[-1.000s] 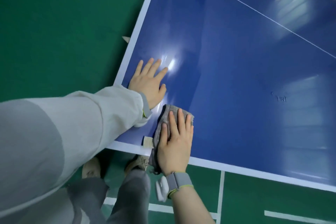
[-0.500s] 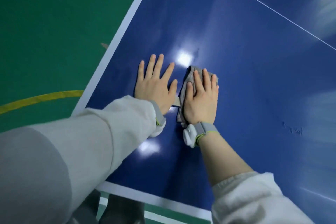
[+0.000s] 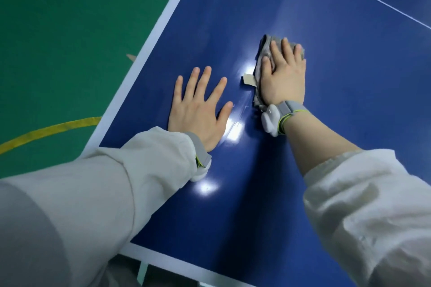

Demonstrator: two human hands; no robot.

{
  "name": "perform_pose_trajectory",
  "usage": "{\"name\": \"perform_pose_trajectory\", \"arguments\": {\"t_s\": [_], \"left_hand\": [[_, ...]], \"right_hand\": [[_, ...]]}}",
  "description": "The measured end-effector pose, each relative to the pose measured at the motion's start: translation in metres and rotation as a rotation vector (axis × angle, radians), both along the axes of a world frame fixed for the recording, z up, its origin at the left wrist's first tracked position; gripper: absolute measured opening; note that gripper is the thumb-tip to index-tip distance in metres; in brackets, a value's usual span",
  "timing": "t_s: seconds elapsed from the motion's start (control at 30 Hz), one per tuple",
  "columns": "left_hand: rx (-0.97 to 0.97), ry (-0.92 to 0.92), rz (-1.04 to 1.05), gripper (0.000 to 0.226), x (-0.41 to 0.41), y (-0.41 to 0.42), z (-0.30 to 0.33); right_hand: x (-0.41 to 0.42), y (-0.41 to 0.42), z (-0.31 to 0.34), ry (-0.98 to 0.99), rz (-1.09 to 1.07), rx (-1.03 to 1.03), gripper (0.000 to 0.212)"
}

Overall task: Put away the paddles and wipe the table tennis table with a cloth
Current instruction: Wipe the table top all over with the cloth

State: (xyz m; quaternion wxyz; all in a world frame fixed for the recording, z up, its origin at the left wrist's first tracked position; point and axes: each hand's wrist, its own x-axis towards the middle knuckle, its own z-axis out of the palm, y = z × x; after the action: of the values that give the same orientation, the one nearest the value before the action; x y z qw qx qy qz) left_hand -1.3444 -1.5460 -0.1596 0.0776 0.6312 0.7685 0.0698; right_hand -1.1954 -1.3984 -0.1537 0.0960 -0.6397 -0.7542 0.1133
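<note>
Gray cloth [image 3: 265, 53] lies flat on the blue tabletop [image 3: 338, 100], directly under the right hand [image 3: 283, 77], long axis running along the hand. Right fingers [image 3: 285, 50] straight, close together, pressing the cloth. Left hand [image 3: 200, 109] just beside the cloth, nearer the white side edge, fingers spread wide, flat on the tabletop, holding nothing. No paddles visible.
</note>
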Motion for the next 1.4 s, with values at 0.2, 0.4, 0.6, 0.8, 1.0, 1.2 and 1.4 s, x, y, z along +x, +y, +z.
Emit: {"name": "perform_pose_trajectory", "arguments": {"t_s": [0.2,0.4,0.6,0.8,1.0,1.2,1.4], "left_hand": [[-0.018,-0.006,-0.013,0.058,-0.003,0.003,0.006],[-0.047,0.01,-0.012,0.055,-0.003,0.024,0.025],[-0.043,0.044,-0.106,0.059,-0.002,0.088,0.017],[-0.039,0.002,-0.087,0.06,0.004,0.14,0.004],[0.009,-0.037,-0.038,0.054,0.005,0.144,0.004],[0.03,-0.017,-0.015,0.056,0.006,0.143,0.0],[0.014,0.004,-0.023,0.061,0.009,0.145,0.001]], "right_hand": [[0.006,-0.113,0.006,0.077,0.064,0.063,0.049],[0.013,-0.245,0.008,0.058,0.068,0.04,0.05],[0.006,-0.278,0.0,0.028,0.025,0.074,0.05],[0.015,-0.238,-0.001,0.038,0.09,0.083,0.048],[0.018,-0.133,0.002,0.031,0.089,0.029,0.05],[0.011,0.005,-0.003,0.082,0.068,0.015,0.05],[0.001,0.103,0.001,0.028,-0.006,0.003,0.049]]}}
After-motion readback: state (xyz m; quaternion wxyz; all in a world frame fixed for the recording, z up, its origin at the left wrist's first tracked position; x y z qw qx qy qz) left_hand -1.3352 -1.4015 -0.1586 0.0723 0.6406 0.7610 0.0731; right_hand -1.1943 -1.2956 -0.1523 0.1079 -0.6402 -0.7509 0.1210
